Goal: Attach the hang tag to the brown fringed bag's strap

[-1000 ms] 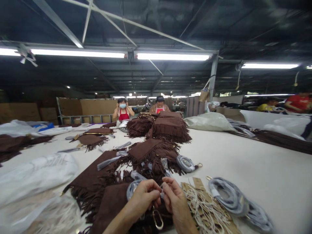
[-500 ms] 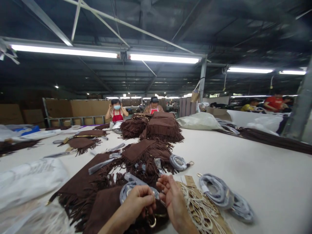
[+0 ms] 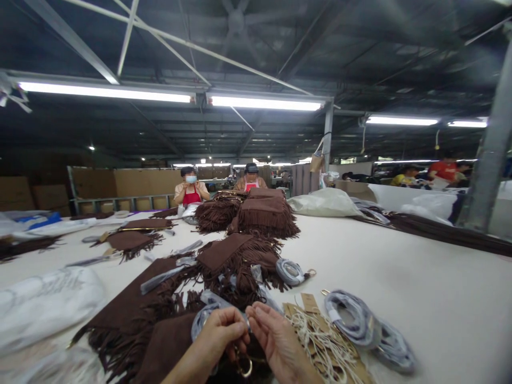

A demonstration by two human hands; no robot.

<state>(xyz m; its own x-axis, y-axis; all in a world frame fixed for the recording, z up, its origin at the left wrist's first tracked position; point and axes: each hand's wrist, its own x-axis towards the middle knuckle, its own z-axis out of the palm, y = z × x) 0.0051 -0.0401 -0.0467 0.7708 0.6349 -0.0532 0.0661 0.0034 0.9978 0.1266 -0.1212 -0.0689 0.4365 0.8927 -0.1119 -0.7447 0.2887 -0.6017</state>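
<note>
The left hand [image 3: 222,336] and right hand [image 3: 276,344] meet fingertip to fingertip, both pinched on the wrapped strap [image 3: 199,322] above the brown fringed bag [image 3: 168,341]. String tags [image 3: 320,333] lie just beside the right hand.

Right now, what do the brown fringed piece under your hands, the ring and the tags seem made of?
Brown fringed piece: probably suede or faux suede, matte nap, cut fringe. Ring: apparently metal, gold-toned, shiny glint. Tags: likely kraft card, dull flat brown, off-white cord strings.
</note>
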